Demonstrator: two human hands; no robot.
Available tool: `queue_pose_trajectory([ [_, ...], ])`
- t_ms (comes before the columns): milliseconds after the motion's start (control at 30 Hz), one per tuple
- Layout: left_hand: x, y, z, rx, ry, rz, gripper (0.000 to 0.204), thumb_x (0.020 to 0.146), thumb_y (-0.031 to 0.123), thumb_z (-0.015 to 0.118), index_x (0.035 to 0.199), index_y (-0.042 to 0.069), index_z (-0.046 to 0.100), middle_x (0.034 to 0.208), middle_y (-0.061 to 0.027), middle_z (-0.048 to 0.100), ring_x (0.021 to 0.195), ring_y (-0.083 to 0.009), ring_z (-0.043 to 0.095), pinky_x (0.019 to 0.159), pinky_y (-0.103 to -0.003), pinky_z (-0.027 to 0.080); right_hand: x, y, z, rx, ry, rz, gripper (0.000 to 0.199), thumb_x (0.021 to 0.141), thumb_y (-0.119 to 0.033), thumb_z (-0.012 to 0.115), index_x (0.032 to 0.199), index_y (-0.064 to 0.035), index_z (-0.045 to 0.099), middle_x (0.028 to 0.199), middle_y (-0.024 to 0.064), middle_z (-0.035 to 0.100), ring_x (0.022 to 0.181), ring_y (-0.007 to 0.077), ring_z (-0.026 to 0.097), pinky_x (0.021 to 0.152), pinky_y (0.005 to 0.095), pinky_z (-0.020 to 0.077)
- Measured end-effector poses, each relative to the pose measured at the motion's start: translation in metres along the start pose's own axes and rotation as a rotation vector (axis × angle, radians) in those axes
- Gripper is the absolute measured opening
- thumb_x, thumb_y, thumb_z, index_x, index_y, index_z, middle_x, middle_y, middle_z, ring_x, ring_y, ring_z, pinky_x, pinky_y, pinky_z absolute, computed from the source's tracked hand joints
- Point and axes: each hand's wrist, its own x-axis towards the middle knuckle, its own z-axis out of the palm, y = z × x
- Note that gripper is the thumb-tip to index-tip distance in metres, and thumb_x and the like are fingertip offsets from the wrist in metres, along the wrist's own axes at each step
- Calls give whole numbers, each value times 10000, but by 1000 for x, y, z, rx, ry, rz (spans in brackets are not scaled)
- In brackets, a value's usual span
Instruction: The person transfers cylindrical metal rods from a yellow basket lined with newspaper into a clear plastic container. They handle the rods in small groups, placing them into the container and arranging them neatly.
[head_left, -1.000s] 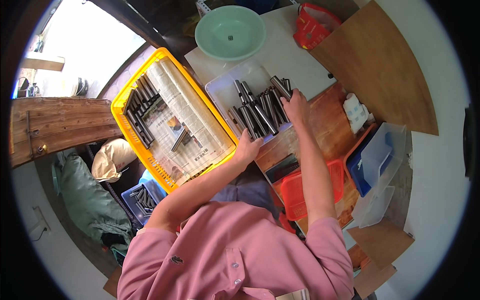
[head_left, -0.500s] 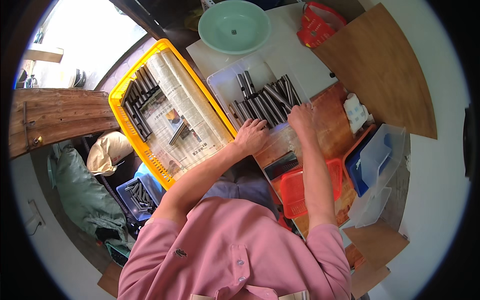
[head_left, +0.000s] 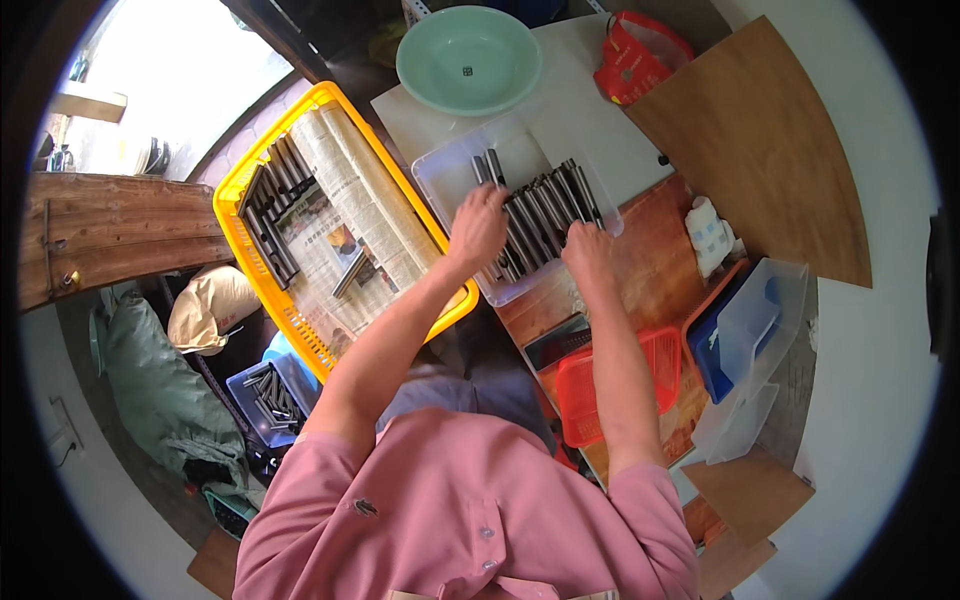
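Dark metal rods lie side by side in a clear plastic bin. My left hand reaches over the bin's left side, its fingers curled at the lower ends of two rods lying farther up than the others. At the near right part of the row, my right hand is closed with its fingertips at the rod ends. The fingers hide part of what they grip. Left of the bin, a yellow basket lined with newspaper holds more rods and a short loose piece.
A green basin stands beyond the bin. Nearer me are a dark phone-like slab and a red basket. Blue and clear trays lean at the right. A blue box of small rods sits low at the left.
My left hand has moved away from me, from the bin's near edge to over the rods. The slanted rod at my right hand now lies in line with the row.
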Motion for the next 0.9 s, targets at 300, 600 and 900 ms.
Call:
queue_pose_trajectory([
  [300,115,-42,47,-113,-274,-854,815,777,472,772,1342,-13,440,1277,-263,601,1217,-405,581,1002,-498,472,-31,-4,-19,214,274,50,237,849,-209,739,989,-47,639,957,152,686,891,332,686,805,459,514],
  [600,122,-58,52,-65,-251,-520,651,741,284,778,1254,-34,537,1077,-225,700,1018,-353,691,865,-434,548,-74,20,-11,397,397,71,188,862,-183,717,1002,-77,650,969,113,694,884,330,669,797,449,503],
  [900,58,-1,-72,-31,-639,355,447,775,142,769,1206,100,661,1050,-113,678,976,-311,655,853,-401,521,-62,8,-18,996,290,158,179,890,-150,688,1028,-37,673,950,134,705,797,291,680,723,402,537],
])
